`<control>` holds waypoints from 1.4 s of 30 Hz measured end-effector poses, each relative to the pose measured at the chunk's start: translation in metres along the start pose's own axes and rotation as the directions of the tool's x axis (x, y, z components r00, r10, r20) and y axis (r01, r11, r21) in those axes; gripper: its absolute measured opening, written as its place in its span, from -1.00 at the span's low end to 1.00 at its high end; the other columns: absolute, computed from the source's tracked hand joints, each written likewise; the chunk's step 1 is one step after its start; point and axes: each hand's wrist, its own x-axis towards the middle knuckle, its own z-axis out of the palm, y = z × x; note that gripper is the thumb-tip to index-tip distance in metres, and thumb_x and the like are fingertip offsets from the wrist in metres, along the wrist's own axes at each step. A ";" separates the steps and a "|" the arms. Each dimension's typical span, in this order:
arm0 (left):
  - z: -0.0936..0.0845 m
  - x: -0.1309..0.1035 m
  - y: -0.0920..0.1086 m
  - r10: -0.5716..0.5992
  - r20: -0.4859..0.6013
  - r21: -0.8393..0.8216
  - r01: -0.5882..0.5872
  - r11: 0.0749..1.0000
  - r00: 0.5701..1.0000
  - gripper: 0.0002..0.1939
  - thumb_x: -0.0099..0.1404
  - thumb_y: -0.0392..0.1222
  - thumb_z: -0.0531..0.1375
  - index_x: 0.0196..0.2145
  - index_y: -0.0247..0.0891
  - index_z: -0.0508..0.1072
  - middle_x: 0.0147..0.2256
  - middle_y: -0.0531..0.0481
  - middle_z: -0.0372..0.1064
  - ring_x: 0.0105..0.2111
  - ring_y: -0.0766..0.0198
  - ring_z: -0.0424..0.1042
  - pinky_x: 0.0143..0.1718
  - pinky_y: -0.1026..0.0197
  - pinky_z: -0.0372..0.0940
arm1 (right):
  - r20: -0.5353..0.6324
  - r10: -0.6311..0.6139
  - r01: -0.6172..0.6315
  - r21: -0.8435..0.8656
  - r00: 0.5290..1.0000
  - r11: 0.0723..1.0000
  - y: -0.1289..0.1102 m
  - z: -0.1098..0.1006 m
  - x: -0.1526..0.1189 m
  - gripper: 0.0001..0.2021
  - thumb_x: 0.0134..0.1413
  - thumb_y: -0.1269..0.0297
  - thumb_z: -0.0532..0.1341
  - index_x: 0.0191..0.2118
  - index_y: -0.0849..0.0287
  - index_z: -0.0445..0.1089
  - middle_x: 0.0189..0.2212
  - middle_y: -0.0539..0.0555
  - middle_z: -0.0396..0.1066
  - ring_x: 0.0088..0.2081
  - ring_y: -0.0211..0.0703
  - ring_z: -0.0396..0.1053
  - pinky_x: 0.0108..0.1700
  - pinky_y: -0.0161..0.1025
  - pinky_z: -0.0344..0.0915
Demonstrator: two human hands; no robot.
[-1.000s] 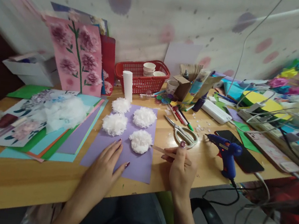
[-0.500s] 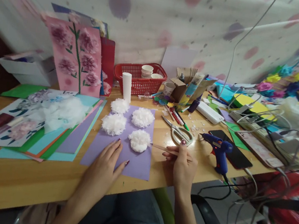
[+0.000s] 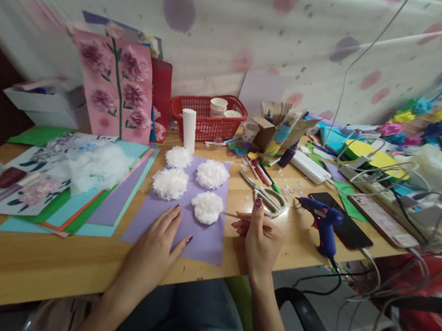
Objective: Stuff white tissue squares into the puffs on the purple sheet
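Observation:
Several fluffy white paper flowers lie on a purple sheet (image 3: 196,246), among them a lower right flower (image 3: 207,207) and an upper right one (image 3: 212,174). My left hand (image 3: 159,242) rests flat on the sheet's lower left part, fingers spread, holding nothing. My right hand (image 3: 259,243) is closed around a thin brown stick (image 3: 232,215), thumb raised. The stick points left, its tip at the right edge of the lower right flower; whether it touches cannot be told. Behind my right hand lie scissors (image 3: 269,200).
A blue glue gun (image 3: 326,220) and a dark phone (image 3: 347,226) lie to the right. A white roll (image 3: 188,130) stands before a red basket (image 3: 206,122). Coloured paper sheets (image 3: 103,214) spread at left. Cables hang at the right edge.
My right hand has moved slightly left with the stick, its tip staying by the lower right flower. My left hand remains on the sheet. The view has shifted a little.

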 end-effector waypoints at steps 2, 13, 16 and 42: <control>-0.001 0.001 0.001 0.002 0.004 0.006 -0.002 1.000 1.000 -0.51 0.47 0.02 0.00 0.18 -0.34 0.35 0.23 -0.31 0.32 0.25 -0.07 0.30 0.24 -0.16 0.29 | -0.004 -0.020 0.020 -0.001 1.000 1.000 0.000 0.002 0.001 -0.34 0.11 -0.32 0.15 -0.52 0.28 0.53 -0.68 0.10 0.44 -0.65 -0.23 0.37 -0.53 -0.31 0.29; -0.004 0.001 0.001 0.010 0.048 0.060 -0.013 0.998 0.999 -0.52 0.47 -0.04 -0.01 0.20 -0.39 0.32 0.22 -0.34 0.32 0.25 -0.06 0.30 0.24 -0.15 0.29 | 0.206 0.047 -0.066 0.084 0.977 0.994 0.005 -0.022 0.000 -0.46 0.09 -0.24 0.24 -0.35 0.26 0.43 -0.54 0.10 0.51 -0.62 -0.23 0.39 -0.58 -0.34 0.33; -0.005 0.001 0.002 0.020 0.049 0.081 -0.023 0.996 0.999 -0.52 0.48 -0.05 -0.02 0.20 -0.41 0.32 0.22 -0.35 0.33 0.24 -0.06 0.30 0.23 -0.15 0.30 | 0.264 0.017 -0.034 0.060 0.964 0.998 0.008 -0.028 -0.004 -0.46 0.12 -0.24 0.21 -0.37 0.26 0.42 -0.52 0.12 0.52 -0.65 -0.27 0.35 -0.59 -0.35 0.31; -0.013 0.007 0.002 0.018 0.108 0.078 -0.026 0.997 0.994 -0.53 0.46 -0.04 0.02 0.16 -0.38 0.39 0.21 -0.32 0.35 0.23 -0.06 0.33 0.21 -0.18 0.30 | -0.043 0.095 -0.079 0.279 0.995 0.957 0.007 -0.045 -0.002 -0.49 0.03 -0.20 0.31 -0.39 0.28 0.52 -0.57 0.09 0.51 -0.63 -0.26 0.41 -0.56 -0.33 0.41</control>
